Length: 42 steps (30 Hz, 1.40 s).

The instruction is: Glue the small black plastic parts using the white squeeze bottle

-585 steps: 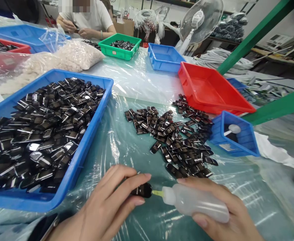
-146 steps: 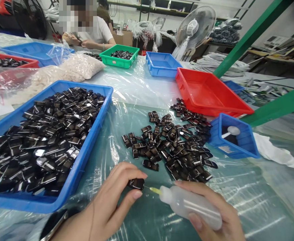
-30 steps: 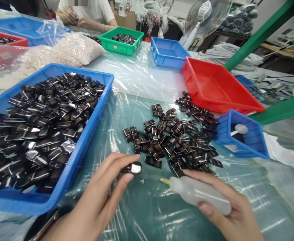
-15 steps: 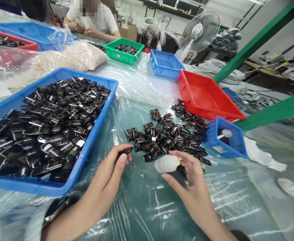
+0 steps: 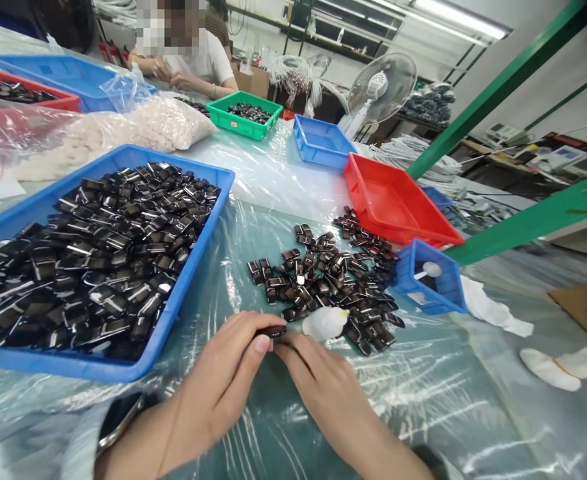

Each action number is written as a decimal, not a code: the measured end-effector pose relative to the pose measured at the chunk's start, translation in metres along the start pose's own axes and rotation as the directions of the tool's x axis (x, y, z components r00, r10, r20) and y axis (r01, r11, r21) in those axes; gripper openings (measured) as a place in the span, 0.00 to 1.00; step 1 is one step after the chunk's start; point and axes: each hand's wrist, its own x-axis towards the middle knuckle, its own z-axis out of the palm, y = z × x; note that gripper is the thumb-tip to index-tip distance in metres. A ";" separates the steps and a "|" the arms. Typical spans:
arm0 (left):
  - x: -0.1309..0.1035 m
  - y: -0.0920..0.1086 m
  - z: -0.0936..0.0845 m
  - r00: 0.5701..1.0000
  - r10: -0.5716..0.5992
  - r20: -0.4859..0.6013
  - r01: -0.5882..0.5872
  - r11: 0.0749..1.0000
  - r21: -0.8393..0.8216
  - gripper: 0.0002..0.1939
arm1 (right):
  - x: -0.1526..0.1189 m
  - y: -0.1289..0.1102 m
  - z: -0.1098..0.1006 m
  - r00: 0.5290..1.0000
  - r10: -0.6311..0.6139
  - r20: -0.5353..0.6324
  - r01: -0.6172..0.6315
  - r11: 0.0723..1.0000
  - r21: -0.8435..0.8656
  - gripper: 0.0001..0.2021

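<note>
My left hand (image 5: 218,383) pinches a small glossy black part (image 5: 272,331) between thumb and forefinger, low over the plastic-covered table. My right hand (image 5: 323,383) meets it from the right, fingertips on the same part's other end. A translucent squeeze bottle with a yellow tip (image 5: 325,323) lies on the table just beyond my right fingers, with no hand on it. A loose pile of the same black parts (image 5: 331,277) spreads behind it. At my left a large blue tray (image 5: 196,257) is heaped with several more.
An empty red tray (image 5: 398,200) and a small blue bin (image 5: 441,293) sit right of the pile. Farther back are a blue tray (image 5: 321,140), a green tray (image 5: 246,123), a bag of white pieces (image 5: 158,127) and a fan (image 5: 381,87). A seated person works at the far end.
My right hand has let go of the squeeze bottle, which now lies on the table, and has come left onto the black part that my left hand holds.
</note>
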 end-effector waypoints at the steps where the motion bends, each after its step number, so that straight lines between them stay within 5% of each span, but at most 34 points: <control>1: 0.000 0.000 0.000 0.999 0.038 0.014 -0.038 0.999 0.012 0.13 | 0.001 -0.001 -0.002 1.000 0.021 -0.010 -0.021 0.999 0.035 0.13; 5: -0.001 -0.001 -0.001 0.974 0.200 0.104 -0.209 0.975 0.079 0.15 | -0.001 -0.007 -0.018 0.982 0.170 -0.082 -0.146 0.960 0.240 0.08; 7: -0.001 -0.002 -0.001 0.951 0.284 0.125 -0.298 0.947 0.119 0.15 | -0.002 -0.012 -0.028 0.947 0.317 -0.056 -0.246 0.825 0.509 0.05; 9: -0.002 -0.003 -0.001 0.934 0.332 0.131 -0.350 0.924 0.152 0.14 | -0.003 -0.016 -0.035 0.885 0.455 0.100 -0.330 0.460 0.825 0.03; 11: -0.002 -0.004 -0.001 0.924 0.357 0.135 -0.377 0.909 0.175 0.14 | -0.002 -0.021 -0.039 0.825 0.482 0.297 -0.352 0.027 0.935 0.04; 13: -0.002 -0.004 -0.001 0.912 0.383 0.144 -0.406 0.893 0.193 0.14 | 0.000 -0.024 -0.040 0.783 0.476 0.399 -0.356 -0.183 0.916 0.04; 19: 0.003 -0.001 -0.002 0.882 0.439 0.171 -0.470 0.836 0.284 0.13 | 0.002 -0.023 -0.040 0.741 0.443 0.505 -0.371 -0.356 0.857 0.06; 26: 0.002 0.002 -0.004 0.851 0.486 0.199 -0.524 0.765 0.374 0.13 | -0.001 -0.017 -0.025 0.806 0.313 0.502 -0.321 -0.480 0.816 0.11; 30: -0.005 0.005 -0.001 0.847 0.494 0.194 -0.528 0.747 0.403 0.14 | 0.000 -0.022 -0.026 0.777 0.295 0.557 -0.402 -0.449 0.798 0.12; 32: -0.005 0.013 -0.007 0.845 0.513 0.149 -0.514 0.704 0.491 0.15 | -0.003 -0.024 -0.029 0.770 0.393 0.503 -0.402 -0.313 0.860 0.13; 34: -0.001 0.024 -0.023 0.864 0.502 0.039 -0.399 0.634 0.662 0.17 | -0.008 -0.022 -0.033 0.762 0.589 0.270 -0.344 0.015 0.939 0.12; 37: 0.009 0.036 -0.052 0.870 0.423 -0.253 0.030 0.467 0.884 0.25 | -0.014 -0.006 -0.035 0.658 0.693 -0.294 -0.274 0.584 0.764 0.07; 39: 0.014 0.036 -0.061 0.878 0.362 -0.313 0.171 0.374 0.912 0.29 | -0.015 0.008 -0.031 0.633 0.668 -0.391 -0.280 0.669 0.688 0.14; 42: 0.018 0.022 -0.045 0.933 0.322 -0.160 0.036 0.358 0.933 0.23 | -0.010 0.023 -0.021 0.717 0.649 -0.257 -0.335 0.643 0.689 0.27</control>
